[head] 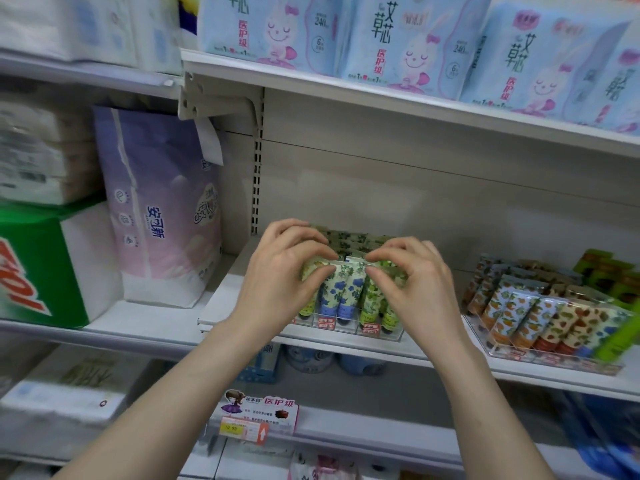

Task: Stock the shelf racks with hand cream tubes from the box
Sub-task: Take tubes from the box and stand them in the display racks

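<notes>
Two-handed, worked over the clear plastic divided rack (381,332): left hand (280,275) and right hand (417,282) held close together above it, thumb and forefinger of each pinched on the crimped tops of floral-printed hand cream tubes (341,292) stood cap-down inside. Noted a second clear tray (540,358) of orange-patterned tubes (512,317) well right of the rack.

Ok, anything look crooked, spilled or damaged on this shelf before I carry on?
Nothing spilled or damaged. The left hand and right hand pinch tubes in the middle rack, whose rows look tidy. Only oddity: a white paper slip hangs crooked under the shelf bracket, by the purple pack.
</notes>
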Action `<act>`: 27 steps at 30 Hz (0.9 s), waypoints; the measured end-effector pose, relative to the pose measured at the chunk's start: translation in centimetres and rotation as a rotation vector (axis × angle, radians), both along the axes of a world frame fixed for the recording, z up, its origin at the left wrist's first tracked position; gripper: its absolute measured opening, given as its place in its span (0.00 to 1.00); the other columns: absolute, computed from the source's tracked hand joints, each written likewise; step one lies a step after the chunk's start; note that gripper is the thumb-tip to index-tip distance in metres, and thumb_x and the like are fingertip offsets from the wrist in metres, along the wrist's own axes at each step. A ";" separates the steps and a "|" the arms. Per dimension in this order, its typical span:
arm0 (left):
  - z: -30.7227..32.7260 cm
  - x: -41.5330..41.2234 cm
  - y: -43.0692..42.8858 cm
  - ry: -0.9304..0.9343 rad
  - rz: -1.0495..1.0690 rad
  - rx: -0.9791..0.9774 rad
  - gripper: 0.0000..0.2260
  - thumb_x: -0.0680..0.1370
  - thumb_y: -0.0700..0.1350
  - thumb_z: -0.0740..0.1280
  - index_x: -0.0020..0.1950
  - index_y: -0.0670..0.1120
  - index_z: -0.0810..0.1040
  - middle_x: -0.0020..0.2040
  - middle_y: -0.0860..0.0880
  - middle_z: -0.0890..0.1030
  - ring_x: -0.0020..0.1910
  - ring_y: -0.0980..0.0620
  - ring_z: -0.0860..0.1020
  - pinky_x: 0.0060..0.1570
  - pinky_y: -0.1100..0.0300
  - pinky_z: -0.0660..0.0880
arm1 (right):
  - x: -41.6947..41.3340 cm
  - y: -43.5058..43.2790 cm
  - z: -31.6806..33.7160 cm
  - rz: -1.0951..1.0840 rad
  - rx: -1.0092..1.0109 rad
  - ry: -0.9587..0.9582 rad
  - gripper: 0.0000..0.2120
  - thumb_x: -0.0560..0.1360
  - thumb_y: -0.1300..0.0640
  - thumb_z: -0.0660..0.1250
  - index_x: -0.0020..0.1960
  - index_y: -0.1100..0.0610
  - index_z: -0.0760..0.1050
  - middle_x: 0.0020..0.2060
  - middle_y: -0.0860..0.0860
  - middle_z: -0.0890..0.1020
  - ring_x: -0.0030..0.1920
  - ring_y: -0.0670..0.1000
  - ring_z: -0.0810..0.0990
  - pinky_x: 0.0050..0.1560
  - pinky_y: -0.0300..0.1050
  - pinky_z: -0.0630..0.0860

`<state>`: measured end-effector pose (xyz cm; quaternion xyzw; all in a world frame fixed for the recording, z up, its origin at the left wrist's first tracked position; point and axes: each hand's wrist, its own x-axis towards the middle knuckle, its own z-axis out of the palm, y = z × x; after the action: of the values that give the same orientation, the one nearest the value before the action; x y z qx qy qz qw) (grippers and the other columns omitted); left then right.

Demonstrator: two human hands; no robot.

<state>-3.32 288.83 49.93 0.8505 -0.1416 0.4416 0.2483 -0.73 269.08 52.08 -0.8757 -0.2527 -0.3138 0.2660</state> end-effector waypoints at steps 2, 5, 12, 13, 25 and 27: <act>-0.9 -0.7 0.1 -0.024 0.004 -0.002 0.07 0.72 0.49 0.73 0.47 0.49 0.84 0.48 0.54 0.81 0.55 0.50 0.74 0.56 0.59 0.70 | -0.6 0.2 -0.9 0.000 0.010 -0.020 0.06 0.72 0.55 0.74 0.48 0.51 0.84 0.47 0.45 0.79 0.52 0.47 0.73 0.51 0.38 0.65; -2.2 -1.3 0.2 -0.037 0.008 0.011 0.07 0.72 0.48 0.73 0.48 0.48 0.84 0.48 0.53 0.81 0.54 0.49 0.74 0.54 0.59 0.71 | -1.3 0.7 -1.9 -0.024 -0.004 -0.055 0.06 0.72 0.56 0.74 0.49 0.52 0.83 0.46 0.45 0.78 0.51 0.46 0.70 0.50 0.37 0.64; -1.6 -0.4 0.0 -0.033 0.067 0.102 0.08 0.73 0.47 0.73 0.50 0.47 0.84 0.52 0.51 0.80 0.62 0.44 0.71 0.61 0.54 0.69 | 0.2 1.3 -0.1 -0.090 -0.120 -0.067 0.09 0.76 0.53 0.69 0.54 0.53 0.83 0.47 0.47 0.75 0.53 0.46 0.64 0.52 0.38 0.60; -1.1 0.0 -0.2 -0.015 0.077 0.121 0.07 0.73 0.48 0.72 0.50 0.48 0.84 0.53 0.50 0.80 0.63 0.43 0.71 0.63 0.53 0.68 | 0.6 1.5 0.3 -0.088 -0.155 -0.044 0.09 0.77 0.52 0.68 0.55 0.52 0.83 0.48 0.47 0.75 0.53 0.48 0.65 0.52 0.38 0.60; 0.7 2.5 -1.8 0.125 0.161 0.223 0.03 0.72 0.47 0.73 0.44 0.50 0.85 0.52 0.47 0.80 0.64 0.38 0.70 0.66 0.46 0.65 | 1.9 2.2 2.4 -0.105 -0.368 0.102 0.10 0.80 0.54 0.63 0.55 0.50 0.82 0.48 0.50 0.74 0.56 0.55 0.67 0.54 0.46 0.65; 0.7 2.6 -1.8 0.126 0.162 0.219 0.03 0.73 0.46 0.73 0.44 0.49 0.85 0.52 0.46 0.80 0.64 0.37 0.71 0.66 0.46 0.65 | 2.1 2.1 2.3 -0.110 -0.380 0.089 0.10 0.80 0.54 0.63 0.54 0.51 0.82 0.50 0.51 0.76 0.56 0.55 0.68 0.54 0.46 0.65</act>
<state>-0.69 287.02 50.58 0.9071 -0.1042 0.3878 0.1259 1.33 271.15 54.41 -0.9357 -0.2473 -0.2353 0.0892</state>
